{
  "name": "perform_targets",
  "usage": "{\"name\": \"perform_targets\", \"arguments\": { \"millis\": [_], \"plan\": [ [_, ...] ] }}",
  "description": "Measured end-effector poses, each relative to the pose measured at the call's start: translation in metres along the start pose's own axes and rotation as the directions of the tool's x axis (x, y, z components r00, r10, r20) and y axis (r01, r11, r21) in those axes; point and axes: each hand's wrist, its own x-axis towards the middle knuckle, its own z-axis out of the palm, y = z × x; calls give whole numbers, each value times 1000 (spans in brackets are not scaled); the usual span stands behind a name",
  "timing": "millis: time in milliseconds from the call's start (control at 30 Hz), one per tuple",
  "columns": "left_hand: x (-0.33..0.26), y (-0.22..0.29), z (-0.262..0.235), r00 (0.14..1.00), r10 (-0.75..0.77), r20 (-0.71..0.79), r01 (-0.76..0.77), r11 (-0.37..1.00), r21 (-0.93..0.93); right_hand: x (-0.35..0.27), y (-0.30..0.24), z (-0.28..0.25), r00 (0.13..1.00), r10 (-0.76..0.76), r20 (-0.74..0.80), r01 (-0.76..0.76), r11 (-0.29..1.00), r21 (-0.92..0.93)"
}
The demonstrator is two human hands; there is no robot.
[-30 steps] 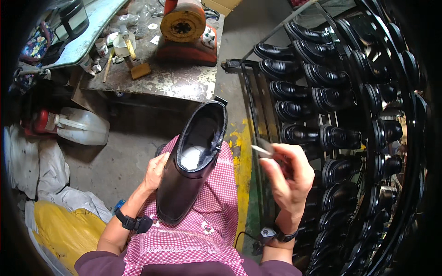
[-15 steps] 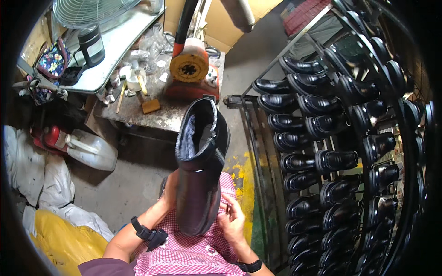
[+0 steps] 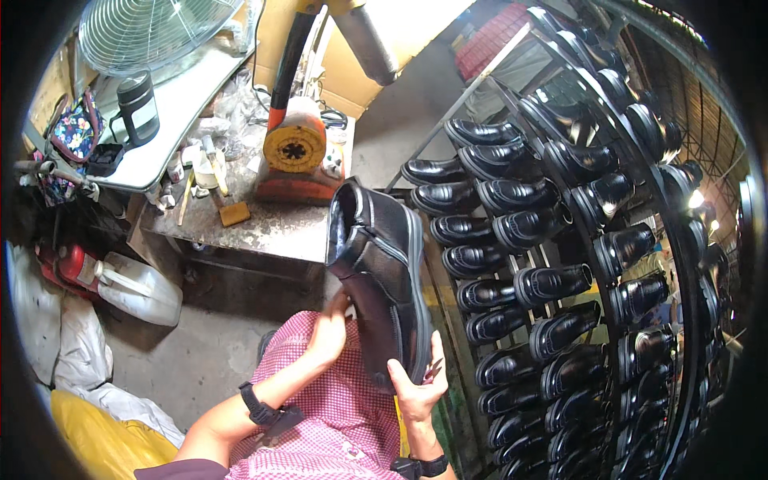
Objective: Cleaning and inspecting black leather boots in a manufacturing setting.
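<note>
A black ankle boot [image 3: 376, 280] with a fuzzy grey lining is held up in front of my lap. Its opening faces the far side, its sole is turned to the right and its toe points down toward me. My left hand [image 3: 329, 332] supports the boot from the left, the fingertips hidden behind it. At the toe end, my right hand [image 3: 420, 388] grips the sole edge with the thumb on the upper. A small dark metal thing [image 3: 434, 368] shows among the right fingers; its kind is unclear.
To the right, a rack [image 3: 612, 308] carries many black shoes. Ahead stands a worn workbench [image 3: 268, 234] with an orange machine [image 3: 298, 160], brushes and a yellow-brown block [image 3: 234, 214]. A white jug [image 3: 140, 288] and sacks [image 3: 112, 432] lie on the left; a fan [image 3: 156, 32] stands beyond.
The boot has turned so its sole and side seam show on the right. My right hand has moved from beside it onto its toe end. The view has shifted rightward.
</note>
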Motion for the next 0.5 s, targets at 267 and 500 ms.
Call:
{"name": "perform_targets", "arguments": {
  "millis": [267,500],
  "plan": [
    [-35,184,-48,868,419,267,-316,880,-354,31,15,-21,974,-207,-87,172,936,-305],
    [-26,328,-65,56,149,987,165,974,-156,42,13,-2,983,-146,-109,110,954,-279]
  ]
}}
